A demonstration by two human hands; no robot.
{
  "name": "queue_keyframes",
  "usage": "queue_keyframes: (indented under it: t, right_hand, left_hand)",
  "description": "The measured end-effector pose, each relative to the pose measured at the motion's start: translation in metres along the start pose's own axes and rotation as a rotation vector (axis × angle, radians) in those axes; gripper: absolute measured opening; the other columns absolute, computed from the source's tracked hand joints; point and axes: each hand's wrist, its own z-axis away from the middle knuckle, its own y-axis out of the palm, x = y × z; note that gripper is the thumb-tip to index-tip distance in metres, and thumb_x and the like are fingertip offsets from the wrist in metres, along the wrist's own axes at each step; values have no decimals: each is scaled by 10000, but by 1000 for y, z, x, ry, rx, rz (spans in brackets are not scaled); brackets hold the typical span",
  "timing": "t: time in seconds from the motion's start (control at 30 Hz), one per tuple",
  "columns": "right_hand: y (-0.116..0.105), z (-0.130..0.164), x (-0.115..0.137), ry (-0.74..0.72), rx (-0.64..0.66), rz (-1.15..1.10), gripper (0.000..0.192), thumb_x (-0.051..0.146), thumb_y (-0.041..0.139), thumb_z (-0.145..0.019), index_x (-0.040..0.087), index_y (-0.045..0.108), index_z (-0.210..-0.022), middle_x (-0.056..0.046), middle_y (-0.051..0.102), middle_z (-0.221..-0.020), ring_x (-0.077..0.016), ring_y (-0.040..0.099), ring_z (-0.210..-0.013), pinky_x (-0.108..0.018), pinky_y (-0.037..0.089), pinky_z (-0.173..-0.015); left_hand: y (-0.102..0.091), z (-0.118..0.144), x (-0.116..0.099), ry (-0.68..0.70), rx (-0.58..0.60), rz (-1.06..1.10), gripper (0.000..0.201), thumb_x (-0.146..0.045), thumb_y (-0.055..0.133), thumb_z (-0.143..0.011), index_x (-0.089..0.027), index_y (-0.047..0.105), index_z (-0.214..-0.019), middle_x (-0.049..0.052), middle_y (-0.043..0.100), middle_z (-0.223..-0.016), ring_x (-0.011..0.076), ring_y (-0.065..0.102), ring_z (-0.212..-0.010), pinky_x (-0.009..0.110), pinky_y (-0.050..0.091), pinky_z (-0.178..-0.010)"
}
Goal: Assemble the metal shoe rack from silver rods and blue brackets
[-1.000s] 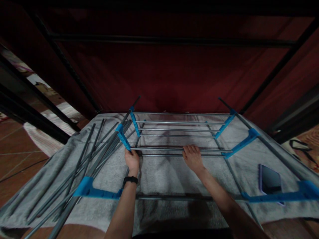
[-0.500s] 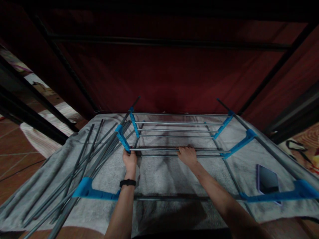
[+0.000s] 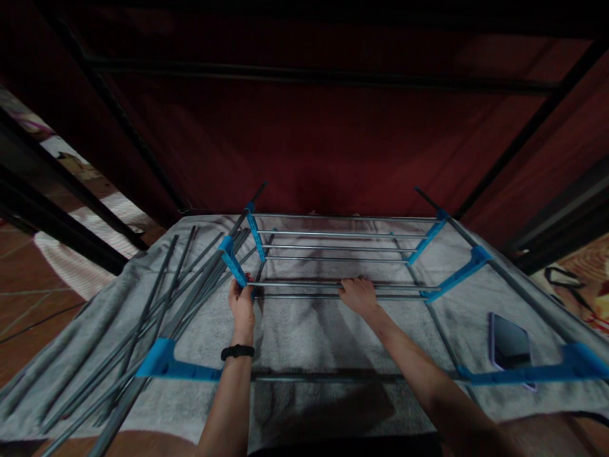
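1. Nearest you, on the near side of the grey towel (image 3: pixel 304 336), a dark metal bar (image 3: pixel 333 378) runs across between two bright blue plastic connectors (image 3: pixel 164 365); it lies where it lay a second ago.

2. Just beyond that bar, your left hand (image 3: pixel 242 303), with a black wristband (image 3: pixel 236 351), has slid slightly leftward and up over the last second. It now grasps the left end of the thin grey metal rod (image 3: pixel 304 285), right at the small blue plastic bracket (image 3: pixel 234 261).

3. Further right along the same rod, your right hand (image 3: pixel 359 295) has crept left from a second ago, fingers curled over the rod near its middle. Both hands are clenched on it, so the rod looks to be getting seated into the bracket, as far as I can judge.

4. Right of the rod, a dark flat phone (image 3: pixel 509 343) lies on the towel, unmoved.

5. Left of the rod, a loose bundle of long grey metal poles (image 3: pixel 157 324) rests fanned on the towel, untouched.

6. Beyond the rod, three more thin grey rods (image 3: pixel 333 247) already span the blue brackets, and behind them hangs a dark red cloth wall (image 3: pixel 304 152).
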Motion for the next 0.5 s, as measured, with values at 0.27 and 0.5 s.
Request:
queue_keyframes:
  t: [0.27, 0.5]
  right_hand:
    - [4, 1, 0, 13, -52, 3, 311, 305, 485, -955, 194, 768, -1022, -148, 775, -1005, -256, 731, -968, -351, 499, -855]
    - [11, 0, 0, 28, -85, -24, 331, 317, 481, -970, 219, 743, -1146, -127, 779, -1038, -232, 733, -959, -328, 494, -838]
  left_hand:
    - [-1, 5, 3, 33, 38, -12, 320, -403, 696, -783, -205, 677, -1033, 40, 692, -982, 189, 630, -940, 325, 466, -929]
    - [-4, 2, 9, 33, 63, -6, 330, -424, 714, -774, -199, 676, -1013, 43, 693, -1000, 193, 621, -959, 315, 474, -920]
